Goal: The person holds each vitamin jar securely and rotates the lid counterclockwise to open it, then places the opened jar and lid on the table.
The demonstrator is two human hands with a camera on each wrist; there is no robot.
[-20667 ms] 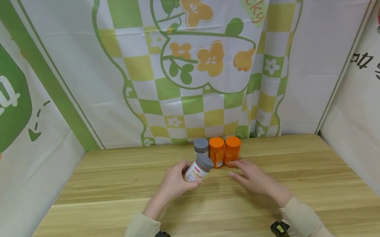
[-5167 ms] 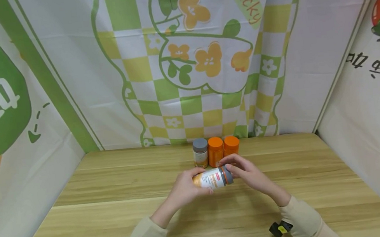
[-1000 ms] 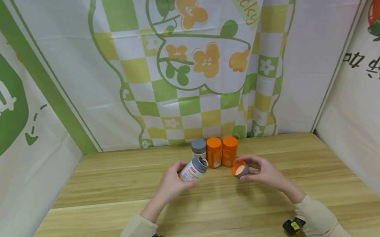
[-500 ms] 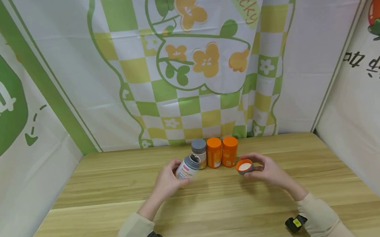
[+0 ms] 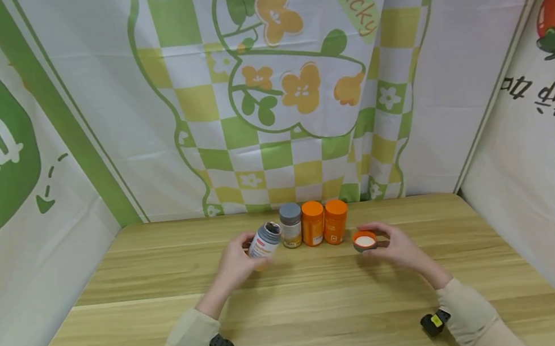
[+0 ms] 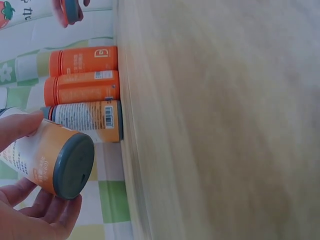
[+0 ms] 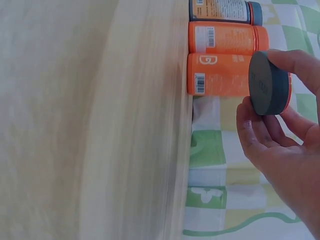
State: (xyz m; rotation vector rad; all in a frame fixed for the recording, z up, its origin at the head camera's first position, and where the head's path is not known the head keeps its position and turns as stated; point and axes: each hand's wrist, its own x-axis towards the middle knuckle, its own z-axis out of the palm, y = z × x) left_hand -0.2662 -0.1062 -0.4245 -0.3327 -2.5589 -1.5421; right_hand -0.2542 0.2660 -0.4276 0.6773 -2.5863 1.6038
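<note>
My left hand (image 5: 239,264) grips a white-and-orange pill bottle (image 5: 264,244), tilted, its uncapped grey neck facing up and to the right. In the left wrist view the bottle's dark grey base (image 6: 74,165) shows, with thumb and fingers round its sides. My right hand (image 5: 399,247) pinches the bottle's cap (image 5: 364,240) by its edge. The cap's white lining and orange inner rim face up, and its grey top (image 7: 265,84) shows in the right wrist view. Between the hands, a grey-capped bottle (image 5: 291,227) and two orange bottles (image 5: 313,225) stand in a row.
The row of standing bottles is at the back of the wooden table (image 5: 304,318), close to a checkered curtain (image 5: 280,155). Printed white cloth walls (image 5: 530,178) rise along both sides.
The cap has come off the bottle since about five seconds ago. Over the last second the hands have drawn apart, bottle to the left, cap to the right, its inside turning upward.
</note>
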